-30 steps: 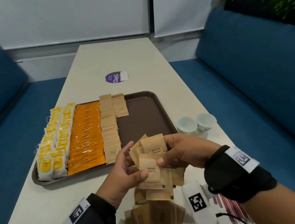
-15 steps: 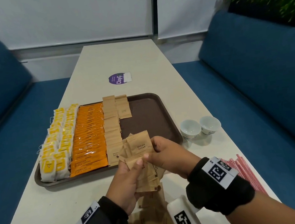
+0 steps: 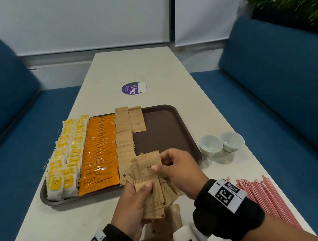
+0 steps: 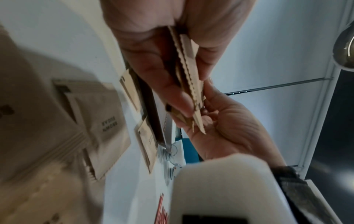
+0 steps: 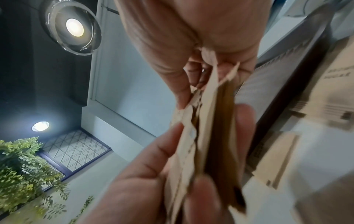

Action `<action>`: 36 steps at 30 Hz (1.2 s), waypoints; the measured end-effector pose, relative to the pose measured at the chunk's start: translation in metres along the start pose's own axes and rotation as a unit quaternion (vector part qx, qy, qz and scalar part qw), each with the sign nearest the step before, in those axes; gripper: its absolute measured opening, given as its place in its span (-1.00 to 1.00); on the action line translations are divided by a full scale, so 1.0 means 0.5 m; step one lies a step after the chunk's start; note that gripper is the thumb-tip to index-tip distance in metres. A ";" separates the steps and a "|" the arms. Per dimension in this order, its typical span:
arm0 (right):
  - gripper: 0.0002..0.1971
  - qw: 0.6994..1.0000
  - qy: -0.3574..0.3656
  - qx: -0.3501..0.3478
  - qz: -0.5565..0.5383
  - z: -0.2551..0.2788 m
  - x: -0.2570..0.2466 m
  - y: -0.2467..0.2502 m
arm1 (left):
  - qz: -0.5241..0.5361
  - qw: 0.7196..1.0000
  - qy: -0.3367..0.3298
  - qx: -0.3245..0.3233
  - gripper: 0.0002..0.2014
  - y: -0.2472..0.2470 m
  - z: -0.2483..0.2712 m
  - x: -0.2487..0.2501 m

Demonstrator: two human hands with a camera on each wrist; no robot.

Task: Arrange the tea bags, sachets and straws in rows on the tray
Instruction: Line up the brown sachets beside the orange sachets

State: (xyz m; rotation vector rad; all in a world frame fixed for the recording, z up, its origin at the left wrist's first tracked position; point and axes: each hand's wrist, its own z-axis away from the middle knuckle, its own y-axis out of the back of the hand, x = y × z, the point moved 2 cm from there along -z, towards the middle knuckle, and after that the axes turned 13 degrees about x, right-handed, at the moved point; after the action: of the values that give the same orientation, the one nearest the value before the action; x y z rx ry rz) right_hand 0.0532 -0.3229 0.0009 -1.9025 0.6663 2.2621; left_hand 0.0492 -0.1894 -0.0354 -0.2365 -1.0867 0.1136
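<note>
Your left hand grips a bunch of brown sugar sachets over the tray, and your right hand pinches the top ones.

matt brown paper sachets, glossy orange coffee sachets, smooth tray

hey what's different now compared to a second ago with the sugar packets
Both hands have carried the fanned brown sugar sachets forward from the table's near edge to over the tray's front rim, gathering them tighter. Nothing released. The tray's rows, cups and straws are unchanged.
</note>
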 end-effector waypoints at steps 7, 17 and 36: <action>-0.92 0.994 -0.064 -0.090 -0.007 -0.042 -0.037 0.002 | 0.009 0.999 0.028 0.035 -0.82 0.027 -0.023 0.021; -0.75 0.987 -0.076 -0.009 0.140 -0.327 -0.054 -0.058 | 0.043 0.995 0.056 0.072 -0.81 0.064 -0.031 0.024; -0.65 0.911 -0.106 -0.007 0.398 -0.456 -0.023 -0.136 | 0.033 0.993 0.054 0.096 -0.79 0.080 -0.031 0.028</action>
State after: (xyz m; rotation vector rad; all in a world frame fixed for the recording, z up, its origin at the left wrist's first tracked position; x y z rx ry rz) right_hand 0.2873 -0.3503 -0.0325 -1.4974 1.6190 2.8449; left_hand 0.0704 -0.1497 -0.0398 -0.1041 -0.9535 0.2614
